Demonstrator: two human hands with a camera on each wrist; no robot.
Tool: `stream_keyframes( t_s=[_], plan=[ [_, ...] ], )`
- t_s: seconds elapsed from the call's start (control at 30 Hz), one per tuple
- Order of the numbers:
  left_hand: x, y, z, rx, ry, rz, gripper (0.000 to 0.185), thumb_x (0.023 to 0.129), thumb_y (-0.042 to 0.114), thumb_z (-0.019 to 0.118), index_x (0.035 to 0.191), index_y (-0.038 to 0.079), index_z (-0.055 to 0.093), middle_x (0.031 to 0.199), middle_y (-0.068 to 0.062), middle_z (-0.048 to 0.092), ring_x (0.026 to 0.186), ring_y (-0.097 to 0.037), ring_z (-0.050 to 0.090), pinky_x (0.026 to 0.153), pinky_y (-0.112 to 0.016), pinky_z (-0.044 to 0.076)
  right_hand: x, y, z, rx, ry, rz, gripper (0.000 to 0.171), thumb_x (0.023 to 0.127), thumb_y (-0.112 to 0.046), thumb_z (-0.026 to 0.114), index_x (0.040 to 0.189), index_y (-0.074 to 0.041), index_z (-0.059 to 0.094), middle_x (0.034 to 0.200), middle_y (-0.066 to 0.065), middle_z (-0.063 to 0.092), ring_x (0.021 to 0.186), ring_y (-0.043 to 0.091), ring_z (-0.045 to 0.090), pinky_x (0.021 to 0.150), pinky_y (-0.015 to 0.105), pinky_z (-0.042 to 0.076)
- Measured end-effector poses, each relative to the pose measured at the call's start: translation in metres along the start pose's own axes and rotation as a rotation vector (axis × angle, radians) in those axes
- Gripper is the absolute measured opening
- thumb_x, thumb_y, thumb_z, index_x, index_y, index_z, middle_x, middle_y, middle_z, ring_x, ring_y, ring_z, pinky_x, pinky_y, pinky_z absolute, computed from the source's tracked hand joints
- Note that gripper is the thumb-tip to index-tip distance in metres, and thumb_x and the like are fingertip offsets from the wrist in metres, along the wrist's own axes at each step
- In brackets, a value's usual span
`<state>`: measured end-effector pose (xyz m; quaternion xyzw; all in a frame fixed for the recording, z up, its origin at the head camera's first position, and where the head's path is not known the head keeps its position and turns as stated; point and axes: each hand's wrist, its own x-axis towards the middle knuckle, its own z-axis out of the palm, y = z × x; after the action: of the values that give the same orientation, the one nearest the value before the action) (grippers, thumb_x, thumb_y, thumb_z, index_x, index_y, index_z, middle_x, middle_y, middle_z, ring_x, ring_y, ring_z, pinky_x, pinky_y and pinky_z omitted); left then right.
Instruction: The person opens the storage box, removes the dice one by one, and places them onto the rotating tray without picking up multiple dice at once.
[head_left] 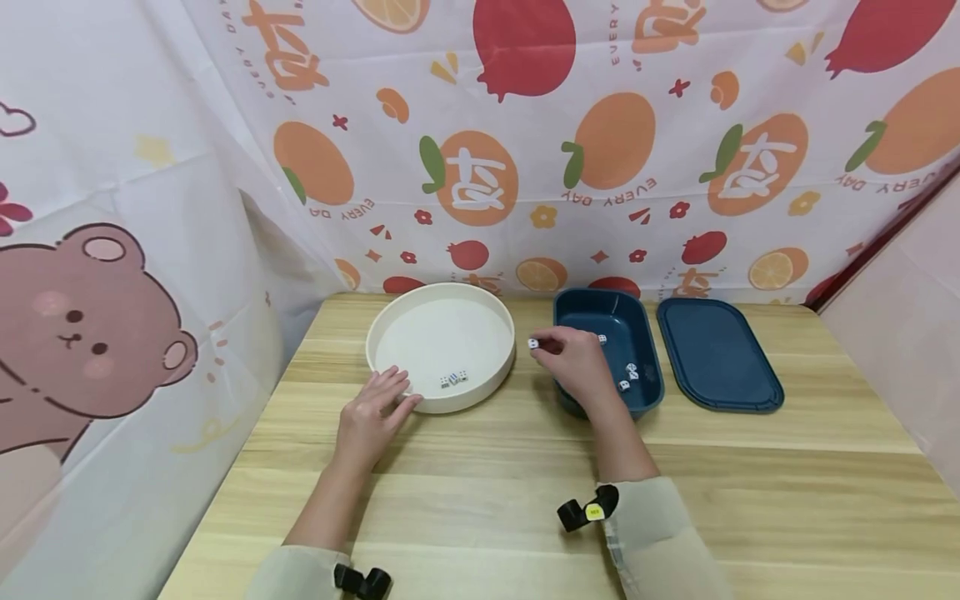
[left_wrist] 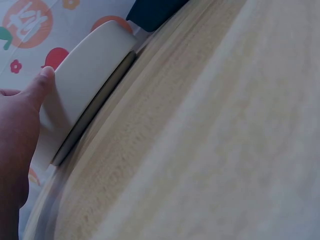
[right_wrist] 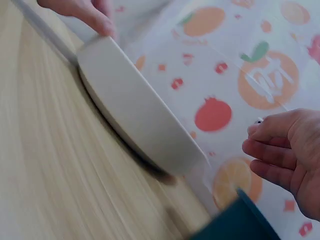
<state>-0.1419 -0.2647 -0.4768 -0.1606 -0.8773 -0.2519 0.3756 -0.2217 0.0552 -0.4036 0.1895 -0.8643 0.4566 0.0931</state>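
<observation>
My right hand (head_left: 576, 363) pinches a white die (head_left: 533, 343) between thumb and fingertips, held above the left rim of a dark blue box (head_left: 654, 367). Several white dice (head_left: 632, 372) lie inside that box. To the left stands a round cream tray (head_left: 401, 329) with a low wall, where a small cluster of dice (head_left: 453, 379) sits close together near its front. My left hand (head_left: 369, 419) rests on the tray's front left rim, fingers over the edge and thumb along it. In the right wrist view the pinched die is almost hidden by the fingers (right_wrist: 272, 127).
A dark blue lid (head_left: 720, 354) lies flat on the wooden table (head_left: 480, 483), right of the box. Behind the table hangs a fruit-print cloth (head_left: 525, 150), and a bear-print cloth (head_left: 82, 333) hangs at the left. Black cameras are strapped to both wrists.
</observation>
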Motion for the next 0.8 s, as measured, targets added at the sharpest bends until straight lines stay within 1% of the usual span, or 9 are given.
stream_keyframes(
  t_s=[0.1,0.2,0.3,0.47,0.57,0.67,0.8],
  plan=[
    [0.001,0.001,-0.001,0.008,-0.01,-0.008,0.035,0.071,0.015,0.087,0.1,0.0,0.076,0.108,-0.012,0.075,0.111,-0.03,0.068,0.104,-0.053,0.049,0.007,-0.014,0.017,0.009,-0.05,-0.008,0.017,0.088,-0.012,0.073,0.104,-0.011,0.076,0.096,0.001,0.075,0.085,0.014,0.069,0.077,0.03,0.064],
    [0.001,0.002,-0.003,0.014,-0.021,-0.009,0.035,0.071,0.016,0.087,0.1,0.0,0.076,0.107,-0.013,0.075,0.111,-0.03,0.068,0.105,-0.052,0.049,0.016,-0.023,0.036,-0.012,-0.135,-0.007,0.016,0.088,-0.012,0.07,0.103,-0.011,0.075,0.095,0.0,0.074,0.086,0.013,0.068,0.078,0.027,0.063],
    [0.001,0.002,-0.004,0.009,-0.028,-0.014,0.035,0.072,0.016,0.087,0.1,-0.001,0.076,0.108,-0.014,0.074,0.111,-0.03,0.068,0.106,-0.051,0.049,0.025,-0.026,0.057,-0.077,-0.219,-0.011,0.016,0.089,-0.011,0.069,0.104,-0.011,0.074,0.095,0.001,0.074,0.088,0.013,0.068,0.08,0.027,0.062],
    [-0.001,0.004,-0.004,0.009,-0.044,-0.029,0.034,0.073,0.018,0.087,0.101,0.0,0.076,0.108,-0.013,0.074,0.112,-0.029,0.068,0.107,-0.048,0.048,0.034,-0.02,0.086,-0.198,-0.304,-0.038,0.015,0.088,-0.011,0.07,0.102,-0.011,0.076,0.092,0.001,0.074,0.085,0.013,0.066,0.083,0.028,0.06],
    [0.0,0.004,-0.004,0.006,-0.045,-0.028,0.034,0.073,0.018,0.087,0.1,0.0,0.076,0.107,-0.013,0.075,0.111,-0.03,0.068,0.107,-0.048,0.048,0.039,-0.017,0.095,-0.234,-0.347,-0.015,0.015,0.085,-0.011,0.072,0.1,-0.012,0.077,0.089,0.0,0.074,0.082,0.013,0.063,0.083,0.029,0.058],
    [0.001,0.003,-0.003,0.004,-0.037,-0.017,0.034,0.072,0.017,0.087,0.099,0.0,0.076,0.106,-0.013,0.075,0.11,-0.03,0.068,0.106,-0.049,0.048,0.043,-0.017,0.101,-0.253,-0.383,0.031,0.016,0.083,-0.011,0.074,0.098,-0.012,0.078,0.088,-0.001,0.074,0.081,0.013,0.061,0.084,0.028,0.057],
    [0.002,0.001,-0.004,0.002,-0.026,-0.017,0.035,0.071,0.016,0.087,0.1,0.0,0.076,0.107,-0.013,0.075,0.11,-0.03,0.068,0.106,-0.05,0.049,0.049,-0.022,0.103,-0.317,-0.415,0.032,0.012,0.081,-0.012,0.077,0.093,-0.012,0.078,0.086,-0.002,0.074,0.082,0.015,0.062,0.083,0.03,0.056]
  ],
)
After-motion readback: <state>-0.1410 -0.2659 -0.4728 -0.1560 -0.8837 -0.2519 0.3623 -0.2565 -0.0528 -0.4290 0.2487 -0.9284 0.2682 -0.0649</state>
